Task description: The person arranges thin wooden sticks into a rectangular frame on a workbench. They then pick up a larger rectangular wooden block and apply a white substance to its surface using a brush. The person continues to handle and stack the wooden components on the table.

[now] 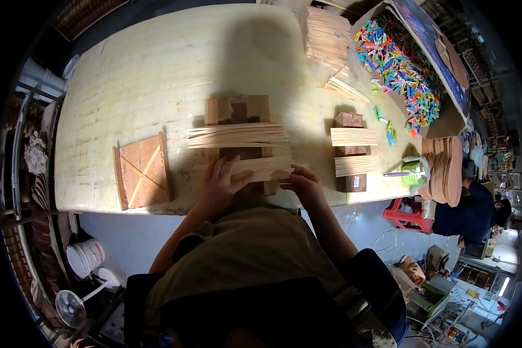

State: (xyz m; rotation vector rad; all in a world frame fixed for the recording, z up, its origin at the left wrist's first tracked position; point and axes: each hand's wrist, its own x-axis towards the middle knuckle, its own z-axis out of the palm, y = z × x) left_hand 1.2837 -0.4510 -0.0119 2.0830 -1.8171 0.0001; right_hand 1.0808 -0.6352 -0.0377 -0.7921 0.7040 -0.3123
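A row of thin pale wooden strips (264,167) lies across the near part of a wooden block stand (238,110) in front of me. My left hand (221,181) is closed over the left part of these strips, fingers on top. At their right end, the fingers of my right hand (303,184) pinch the tips. Just beyond is a second bundle of strips (238,135), lying across the same stand, its ends slightly uneven. To the right, two smaller groups of strips (354,137) rest on a dark reddish block (351,183).
A wooden frame with crossed slats (142,172) lies at left on the pale table (139,75). Far right are stacked sticks (327,37) and a box (455,124) of colourful small clips. A green cup (413,172) stands by curved wooden pieces (443,168). Another person (468,211) is at right.
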